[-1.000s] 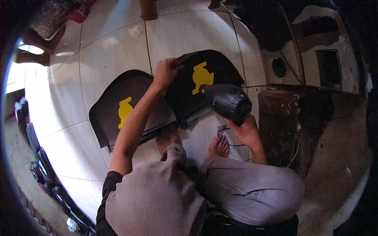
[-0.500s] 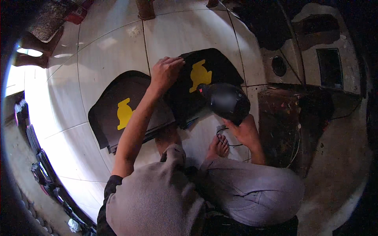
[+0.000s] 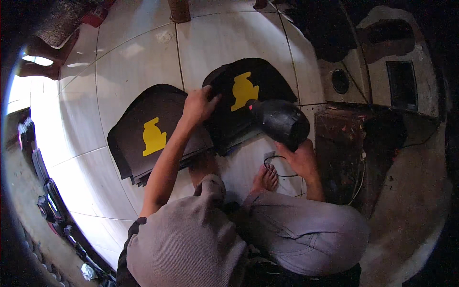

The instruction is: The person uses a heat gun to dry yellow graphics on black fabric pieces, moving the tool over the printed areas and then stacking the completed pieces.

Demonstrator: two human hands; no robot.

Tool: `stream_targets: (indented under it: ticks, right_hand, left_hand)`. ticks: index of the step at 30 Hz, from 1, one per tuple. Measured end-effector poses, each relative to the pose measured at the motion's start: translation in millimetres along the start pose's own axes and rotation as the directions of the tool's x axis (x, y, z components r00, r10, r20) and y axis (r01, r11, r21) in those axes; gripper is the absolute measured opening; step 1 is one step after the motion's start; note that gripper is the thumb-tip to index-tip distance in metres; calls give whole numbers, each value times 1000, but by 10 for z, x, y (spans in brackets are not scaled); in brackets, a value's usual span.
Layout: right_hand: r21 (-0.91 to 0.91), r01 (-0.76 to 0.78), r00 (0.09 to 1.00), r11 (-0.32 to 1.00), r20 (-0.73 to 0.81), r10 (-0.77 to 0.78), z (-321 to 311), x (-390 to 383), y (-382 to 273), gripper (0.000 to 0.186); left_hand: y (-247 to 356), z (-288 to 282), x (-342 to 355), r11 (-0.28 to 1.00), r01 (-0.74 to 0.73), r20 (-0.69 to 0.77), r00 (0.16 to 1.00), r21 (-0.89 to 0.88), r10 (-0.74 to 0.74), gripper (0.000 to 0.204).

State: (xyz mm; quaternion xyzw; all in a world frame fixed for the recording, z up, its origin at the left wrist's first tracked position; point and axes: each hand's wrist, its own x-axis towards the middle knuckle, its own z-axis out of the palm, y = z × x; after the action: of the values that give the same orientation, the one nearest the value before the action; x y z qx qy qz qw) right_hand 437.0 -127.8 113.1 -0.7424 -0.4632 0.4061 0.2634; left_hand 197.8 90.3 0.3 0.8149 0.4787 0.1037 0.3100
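Note:
My right hand (image 3: 299, 162) grips a black blow dryer (image 3: 282, 123), its nozzle over the lower part of the right-hand stack of black cut pieces (image 3: 272, 81). A yellow shape (image 3: 243, 91) lies on that stack's top piece. My left hand (image 3: 198, 106) rests at the stack's left edge, fingers bent and apart. Left of it is a second stack of dark grey-brown pieces (image 3: 129, 141), also topped with a yellow shape (image 3: 154, 138); my left forearm crosses its right part.
A tiled floor (image 3: 134, 62) surrounds the stacks. On the right stand a scuffed brown box (image 3: 334, 148) with cords and a worn pale cabinet (image 3: 368, 81). Dark piled items (image 3: 45, 184) line the left edge. Wooden legs (image 3: 179, 12) stand at the top; my bare foot (image 3: 265, 177) is below the dryer.
My left hand has slid down from the upper edge of the right stack, its fingertips now lower along its left side. The dryer has shifted slightly to the right.

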Motion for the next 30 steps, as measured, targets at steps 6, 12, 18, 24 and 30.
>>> stream_targets:
  ticks: [6, 12, 18, 24, 30]
  right_hand:
    - [-47, -55, 998, 997, -33, 54, -63, 3, -26, 33]
    - [16, -70, 996, 997, -49, 71, -110, 7, -30, 36]
    - [-54, -77, 996, 996, -59, 74, -121, 41, -65, 37]
    - [7, -75, 997, 997, 15, 75, -95, 8, -9, 36]
    - [-23, -93, 993, 995, -76, 91, -23, 19, -71, 36]
  left_hand:
    - [-163, 77, 4, 995, -23, 145, 989, 99, 8, 38]
    - [-76, 1, 22, 977, 64, 255, 967, -203, -10, 40]
    - [-79, -25, 48, 886, 205, 441, 897, -417, 0, 47]
    - [-26, -112, 73, 869, 355, 601, 795, -345, -86, 50]
    - [-177, 74, 97, 833, 445, 611, 773, -328, -172, 50]
